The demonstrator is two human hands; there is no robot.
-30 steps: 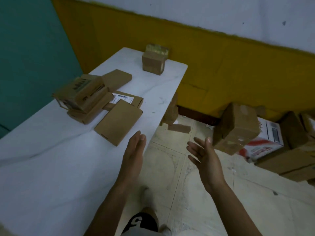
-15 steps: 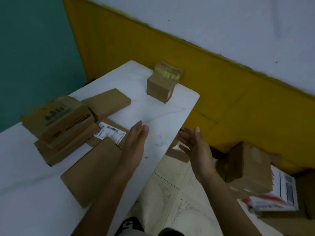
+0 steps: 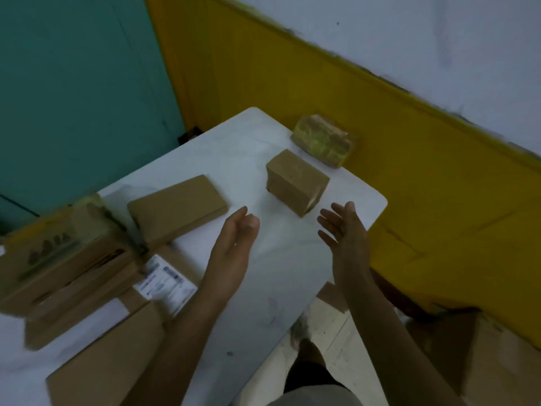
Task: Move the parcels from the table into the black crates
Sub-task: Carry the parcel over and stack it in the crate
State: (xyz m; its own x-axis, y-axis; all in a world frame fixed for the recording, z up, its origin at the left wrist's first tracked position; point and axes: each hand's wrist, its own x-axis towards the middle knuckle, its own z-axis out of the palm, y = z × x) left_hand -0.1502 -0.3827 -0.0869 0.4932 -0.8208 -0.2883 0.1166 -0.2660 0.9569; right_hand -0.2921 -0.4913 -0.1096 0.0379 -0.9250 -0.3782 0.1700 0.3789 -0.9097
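The left grip [image 3: 234,238] and the right grip [image 3: 342,230] are both empty, with fingers straight and relaxed and palms turned toward each other above the white tabletop [image 3: 287,265]. Just beyond them stands a small brown parcel [image 3: 295,183], not touched. I judge that the step in hand is the reach for it. Next, both palms must press its two sides and lift. A flat parcel [image 3: 175,210] lies to the left. No black crate is in view.
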